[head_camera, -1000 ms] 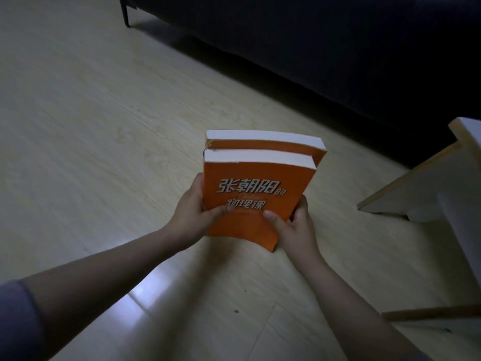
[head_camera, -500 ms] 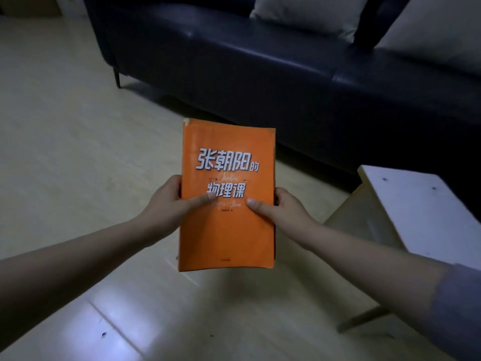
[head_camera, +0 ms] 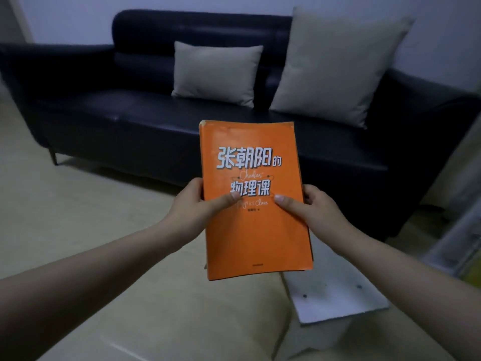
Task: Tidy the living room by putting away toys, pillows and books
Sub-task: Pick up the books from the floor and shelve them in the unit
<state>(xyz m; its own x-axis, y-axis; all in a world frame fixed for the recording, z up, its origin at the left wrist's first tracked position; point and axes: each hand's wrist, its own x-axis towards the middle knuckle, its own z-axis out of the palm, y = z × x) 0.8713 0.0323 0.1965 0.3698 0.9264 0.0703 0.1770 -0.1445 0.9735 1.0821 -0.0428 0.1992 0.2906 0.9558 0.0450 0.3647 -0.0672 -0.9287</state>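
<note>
Fingers (head_camera: 195, 187) curled behind the orange book (head_camera: 253, 235), thumbs pressed flat on its cover. Left hand (head_camera: 191, 208) grips the left edge, right hand (head_camera: 317, 211) the right edge. Book is held upright in the air, cover toward the camera, before a dark sofa (head_camera: 104, 113). On the sofa sit a small beige pillow (head_camera: 216, 71) and a large beige pillow (head_camera: 335, 66). White panel (head_camera: 335, 293) lies below the book.

The book (head_camera: 253, 199) is held up mid-view, above the floor (head_camera: 78, 209). The left grip (head_camera: 192, 207) holds its edge at 9 o'clock and the right grip (head_camera: 317, 212) at 3 o'clock, with both thumbs on the cover. Behind the book, at 12 o'clock, the sofa (head_camera: 117, 113) stands before the wall (head_camera: 78, 16). On its seat the small pillow (head_camera: 216, 74) leans on the backrest at 12 o'clock, with the large pillow (head_camera: 335, 66) just beside it at 1 o'clock. A low stand (head_camera: 335, 295) sits on the floor at 5 o'clock of the book.
</note>
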